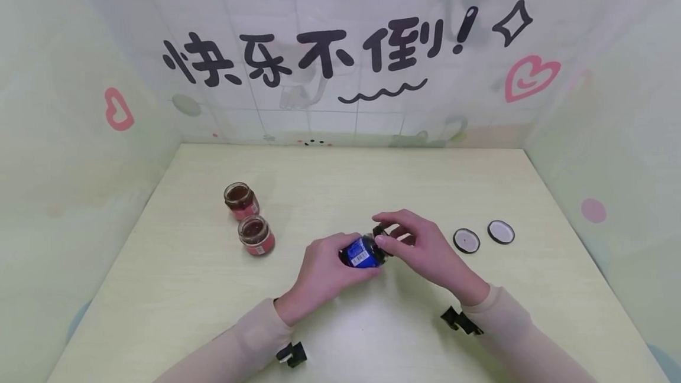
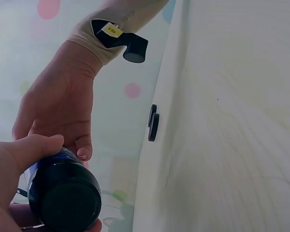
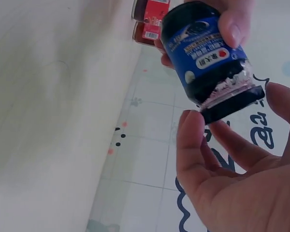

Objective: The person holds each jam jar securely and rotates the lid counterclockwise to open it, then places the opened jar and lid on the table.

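A dark glass jar (image 1: 359, 255) with a blue label is tilted above the table, and my left hand (image 1: 328, 263) grips it around the body. Its base (image 2: 70, 203) faces the camera in the left wrist view. A black lid (image 3: 233, 105) sits on the jar's mouth, with torn, shiny wrap around the neck. My right hand (image 1: 422, 248) pinches this lid at its rim between thumb and fingers. In the right wrist view, the jar's label (image 3: 205, 48) is turned toward the camera, and the left thumb presses beside it.
Two uncovered jars with red labels, one nearer (image 1: 258, 242) and one farther (image 1: 243, 210), stand left on the pale table (image 1: 340, 324). Two lids, one left (image 1: 466, 241) and one right (image 1: 501, 231), lie upside down at the right. Printed walls (image 1: 319, 117) enclose the table.
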The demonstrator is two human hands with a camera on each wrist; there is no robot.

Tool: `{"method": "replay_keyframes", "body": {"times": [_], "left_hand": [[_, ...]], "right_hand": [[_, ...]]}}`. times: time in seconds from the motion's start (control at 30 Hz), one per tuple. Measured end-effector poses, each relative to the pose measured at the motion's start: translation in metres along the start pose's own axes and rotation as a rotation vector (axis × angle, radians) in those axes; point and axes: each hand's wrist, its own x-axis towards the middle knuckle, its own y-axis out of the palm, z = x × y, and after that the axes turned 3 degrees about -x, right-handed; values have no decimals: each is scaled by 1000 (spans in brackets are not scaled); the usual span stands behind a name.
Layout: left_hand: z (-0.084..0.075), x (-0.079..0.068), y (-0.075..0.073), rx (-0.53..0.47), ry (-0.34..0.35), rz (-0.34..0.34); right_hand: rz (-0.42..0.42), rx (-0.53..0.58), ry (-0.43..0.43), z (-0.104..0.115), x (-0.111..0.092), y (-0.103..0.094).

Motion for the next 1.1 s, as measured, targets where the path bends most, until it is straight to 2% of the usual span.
{"method": "replay_keyframes", "body": {"times": [0.17,0.27,0.57,1.1], "left_hand": [[0,-3,2,90,65,-13],[0,-4,2,108,85,-10],[-1,-5,1,111,81,-9],[0,-8,-1,144,119,-40]], "right_hand": [[14,-44,74,3,-1,-2],[30,-50,90,3,-1,-2],[37,-26,76,3,-3,-1],[63,-11,70,6,-5,-1]]}}
